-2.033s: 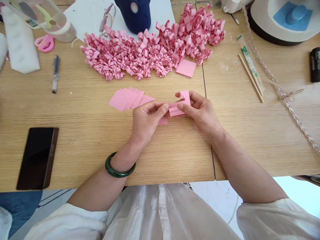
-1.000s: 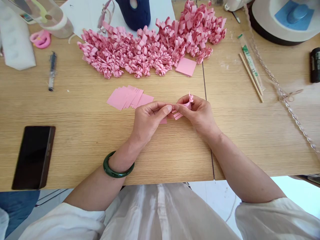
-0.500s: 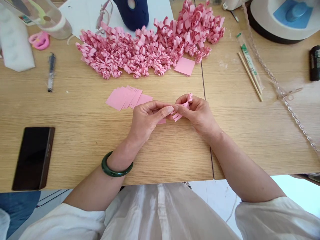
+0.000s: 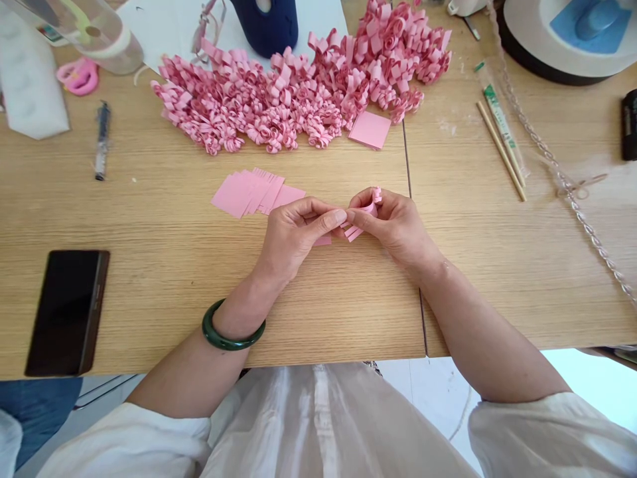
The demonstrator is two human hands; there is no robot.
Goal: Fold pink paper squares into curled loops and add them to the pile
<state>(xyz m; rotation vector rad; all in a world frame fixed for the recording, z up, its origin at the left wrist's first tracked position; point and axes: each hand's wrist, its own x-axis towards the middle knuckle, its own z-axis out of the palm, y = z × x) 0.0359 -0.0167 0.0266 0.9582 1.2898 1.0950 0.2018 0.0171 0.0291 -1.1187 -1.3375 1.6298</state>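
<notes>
The slit paper (image 4: 353,233) is between my two hands over the table (image 4: 318,292), its curled end standing up by my right forefinger: my right hand (image 4: 393,222) grips it between thumb and fingers, and my left hand (image 4: 293,236) pinches at its edge, the fingertips of both nearly meeting. Just beyond my left hand lie fanned sheets (image 4: 243,192), and past them stretches a heap of pink curls (image 4: 259,106) with a square stack (image 4: 371,129) at its near edge. Farther out are my phone (image 4: 64,312) and a pen (image 4: 102,143) to the left, and two sticks (image 4: 501,151) to the right.
</notes>
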